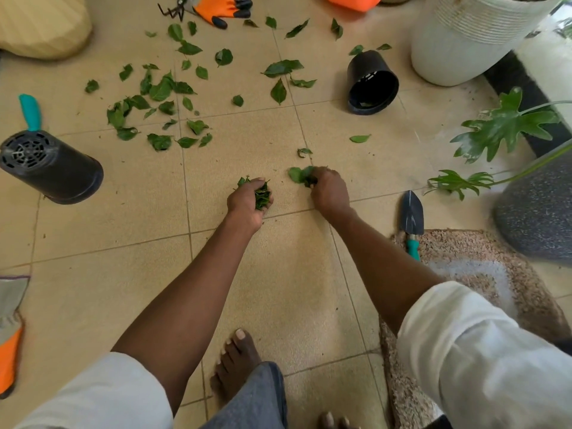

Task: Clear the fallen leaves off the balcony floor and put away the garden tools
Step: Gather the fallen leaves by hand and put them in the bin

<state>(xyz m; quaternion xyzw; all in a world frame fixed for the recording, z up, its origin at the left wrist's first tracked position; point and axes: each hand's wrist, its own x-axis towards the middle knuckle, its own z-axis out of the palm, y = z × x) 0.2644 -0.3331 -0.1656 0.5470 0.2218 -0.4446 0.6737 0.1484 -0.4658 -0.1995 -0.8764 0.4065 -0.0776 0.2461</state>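
The left hand (249,201) clutches a full wad of leaves (262,195); the right hand (329,188) pinches more, seemingly against the tile. An overfilled fist could spill. Scattered leaves (161,97) lie beyond; the trowel (411,216) waits beside the rug.

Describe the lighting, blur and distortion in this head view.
Head view: soft, even daylight, faint shadows, no glare; wide-angle bending curves the tile lines and stretches the white planter at the edge; both hands, left hand and right hand, and the leaves are fairly sharp.

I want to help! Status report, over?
Left hand grips a leaf bunch. Right hand pinches leaves off the floor. Many loose leaves ahead. Nothing blocking.
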